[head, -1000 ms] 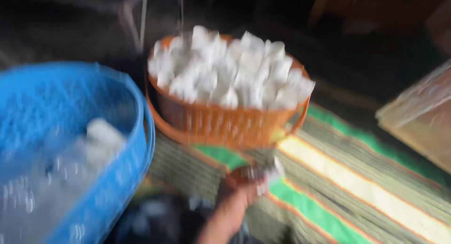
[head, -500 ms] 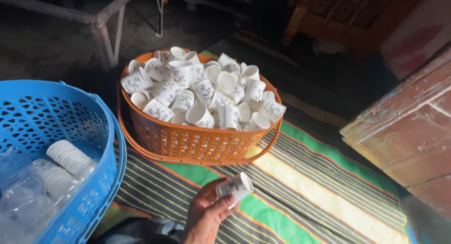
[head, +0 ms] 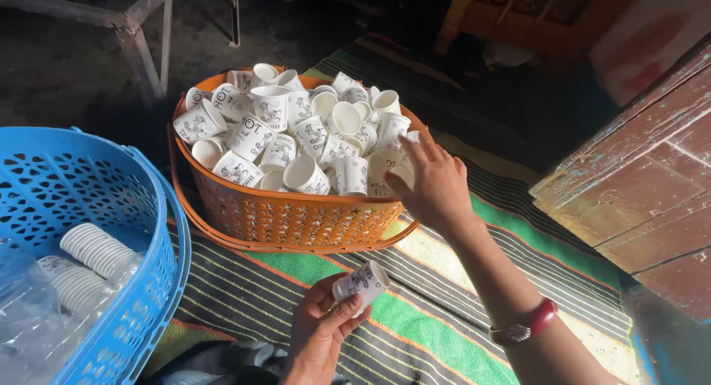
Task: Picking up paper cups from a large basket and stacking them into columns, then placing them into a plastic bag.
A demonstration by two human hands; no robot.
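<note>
One paper cup (head: 361, 283) sits on its side in your left hand (head: 320, 334), fingers wrapped round it, low over the striped mat (head: 415, 318). Your right hand (head: 433, 185) reaches further out, fingers curled on a cup at the orange basket's (head: 289, 218) near rim; it's heaped with printed cups. Off to your left, the blue basket (head: 141, 281) holds stacked cups in plastic.

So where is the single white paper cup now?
In the head view, low centre: the left hand holds the white paper cup over the striped mat, before the orange basket.

Blue basket (head: 89, 207) cut off leftward
</note>
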